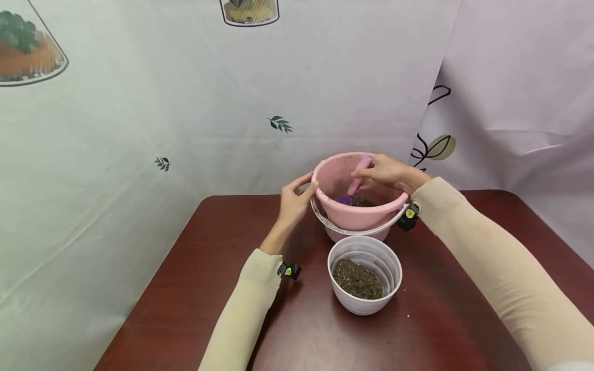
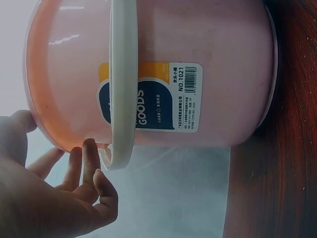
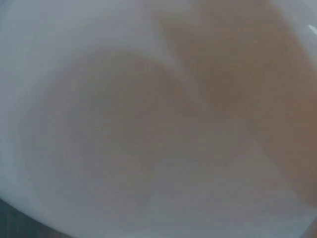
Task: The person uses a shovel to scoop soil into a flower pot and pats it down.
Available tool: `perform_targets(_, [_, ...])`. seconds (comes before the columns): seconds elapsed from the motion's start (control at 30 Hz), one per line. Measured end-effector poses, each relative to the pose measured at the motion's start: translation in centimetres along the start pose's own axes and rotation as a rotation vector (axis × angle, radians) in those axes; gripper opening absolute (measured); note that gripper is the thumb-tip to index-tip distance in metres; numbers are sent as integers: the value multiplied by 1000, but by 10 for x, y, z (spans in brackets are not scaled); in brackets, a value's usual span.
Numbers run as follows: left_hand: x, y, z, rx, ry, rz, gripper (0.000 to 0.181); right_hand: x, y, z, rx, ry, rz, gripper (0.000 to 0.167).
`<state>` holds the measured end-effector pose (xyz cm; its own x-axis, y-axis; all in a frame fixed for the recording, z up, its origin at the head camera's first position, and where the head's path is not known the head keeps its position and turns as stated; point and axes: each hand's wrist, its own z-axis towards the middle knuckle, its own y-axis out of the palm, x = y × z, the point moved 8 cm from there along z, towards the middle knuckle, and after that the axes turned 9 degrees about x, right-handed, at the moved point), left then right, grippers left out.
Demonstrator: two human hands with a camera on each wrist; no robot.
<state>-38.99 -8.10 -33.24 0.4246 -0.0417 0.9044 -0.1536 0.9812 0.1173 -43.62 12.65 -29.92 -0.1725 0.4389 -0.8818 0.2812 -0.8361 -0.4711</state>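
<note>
A pink bucket (image 1: 359,219) with a white handle (image 1: 382,225) stands toward the back of the table, dark soil (image 1: 363,202) inside it. At its left rim my left hand (image 1: 294,201) holds the edge between thumb and fingers. The left wrist view shows that hand (image 2: 64,191) against the bucket (image 2: 223,59), whose side bears a label (image 2: 183,99). My right hand (image 1: 387,171) reaches over the rim and grips the pink handle of a small trowel (image 1: 359,178). Its purple blade is down at the soil, partly hidden. The right wrist view is blurred.
A white plant pot (image 1: 365,306) with soil (image 1: 358,280) in it stands just in front of the bucket. The dark red table (image 1: 209,257) ends at a fabric backdrop (image 1: 209,103). White specks lie right of the pot.
</note>
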Motion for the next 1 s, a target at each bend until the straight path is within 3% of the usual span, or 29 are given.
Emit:
perform_targets(0.23, [-4,0,-2,15,-10,-12,36,2,-14,-4,56,28,10,25])
perform_targets(0.5, [-2,-1,-2,17,10,-9,35,-3,-21,-12,-4,102,384,22])
perform_targets(0.7, [1,-2,-2,19,13,-13,35,-6,-27,-17,-9,125,496,24])
perform_targets(1.0, [0,-1,-3,13,10,1,34,1,-47,-31,91,169,601,25])
